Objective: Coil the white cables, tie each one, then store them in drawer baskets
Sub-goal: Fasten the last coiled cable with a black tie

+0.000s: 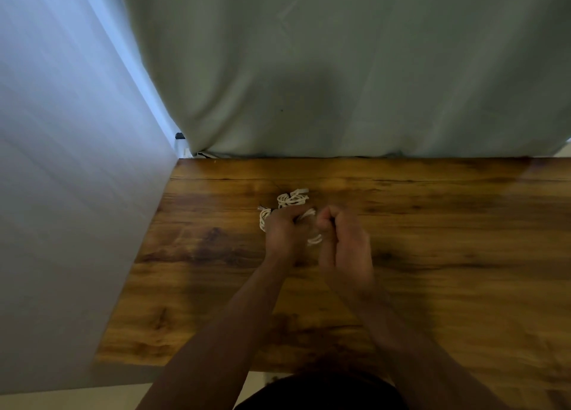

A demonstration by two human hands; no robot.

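A wooden worktop (432,224) seen from above, with a grey-green curtain (340,69) behind. A white cable (293,198) lies bunched in loops near the worktop's middle. The left hand (285,230) grips the loops with curled fingers. The right hand (343,242), fisted just beside it, pinches a loop, though the view is blurred.

From the bottom edge my forearms converge mid-frame; my left hand (285,230) and right hand (343,244) grip the white cable (293,198).
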